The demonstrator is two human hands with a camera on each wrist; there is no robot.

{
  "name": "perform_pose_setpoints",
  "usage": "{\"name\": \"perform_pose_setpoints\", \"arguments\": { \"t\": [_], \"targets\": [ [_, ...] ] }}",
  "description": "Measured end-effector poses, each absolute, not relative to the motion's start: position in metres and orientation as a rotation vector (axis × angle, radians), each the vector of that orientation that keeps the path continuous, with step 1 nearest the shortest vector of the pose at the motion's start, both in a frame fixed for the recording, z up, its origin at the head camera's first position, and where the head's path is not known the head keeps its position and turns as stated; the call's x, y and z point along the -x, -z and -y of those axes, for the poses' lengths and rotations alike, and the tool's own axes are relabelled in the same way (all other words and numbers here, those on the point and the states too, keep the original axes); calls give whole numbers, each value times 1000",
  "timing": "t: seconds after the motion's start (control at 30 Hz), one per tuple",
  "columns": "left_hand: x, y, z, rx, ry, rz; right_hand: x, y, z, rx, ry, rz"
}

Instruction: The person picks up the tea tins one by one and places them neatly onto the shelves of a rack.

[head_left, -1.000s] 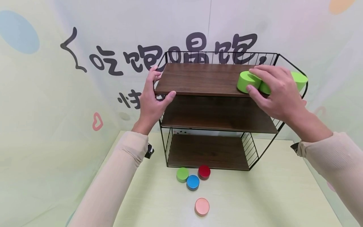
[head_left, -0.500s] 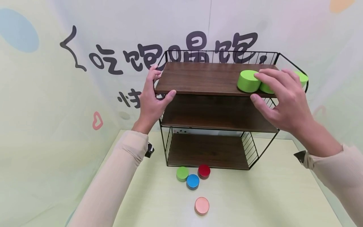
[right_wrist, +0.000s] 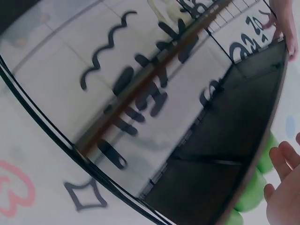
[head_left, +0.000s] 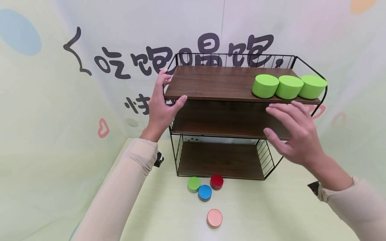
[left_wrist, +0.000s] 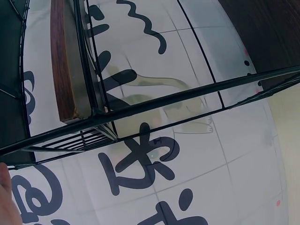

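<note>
A three-tier shelf rack with dark wood boards (head_left: 211, 80) and a black wire frame stands ahead in the head view. At the left end of its top board, my left hand (head_left: 161, 110) grips the edge, thumb at the front and fingers behind the side wire. Three light green round tins, a left one (head_left: 265, 86), a middle one (head_left: 289, 87) and a right one (head_left: 313, 87), stand in a row at the top board's right front. My right hand (head_left: 297, 135) is below and in front of them, fingers spread and holding nothing. In the right wrist view, the right hand (right_wrist: 287, 187) shows beside the green tins.
On the pale table before the rack sit round pieces in green (head_left: 194, 184), blue (head_left: 204, 193) and red (head_left: 216, 182), close together. A pink one (head_left: 214, 218) lies nearer. A printed cloth backdrop (head_left: 90, 150) hangs behind and at both sides.
My right hand has let go of the green tins and moved down and away from the top board, leaving all three in full view. The left hand stays on the rack.
</note>
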State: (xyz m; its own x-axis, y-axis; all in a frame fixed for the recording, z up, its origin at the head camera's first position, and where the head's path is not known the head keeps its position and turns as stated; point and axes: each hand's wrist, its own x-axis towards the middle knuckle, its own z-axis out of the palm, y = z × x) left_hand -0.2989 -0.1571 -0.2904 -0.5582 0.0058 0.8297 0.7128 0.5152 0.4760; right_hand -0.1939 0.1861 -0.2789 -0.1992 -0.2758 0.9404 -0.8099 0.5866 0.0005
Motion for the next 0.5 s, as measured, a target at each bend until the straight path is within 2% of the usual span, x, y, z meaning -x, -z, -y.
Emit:
{"name": "perform_pose_setpoints", "arguments": {
  "t": [0.5],
  "targets": [
    [299, 290, 157, 578, 1095, 1941, 195, 354, -190, -1007, -591, 1968]
  ]
}}
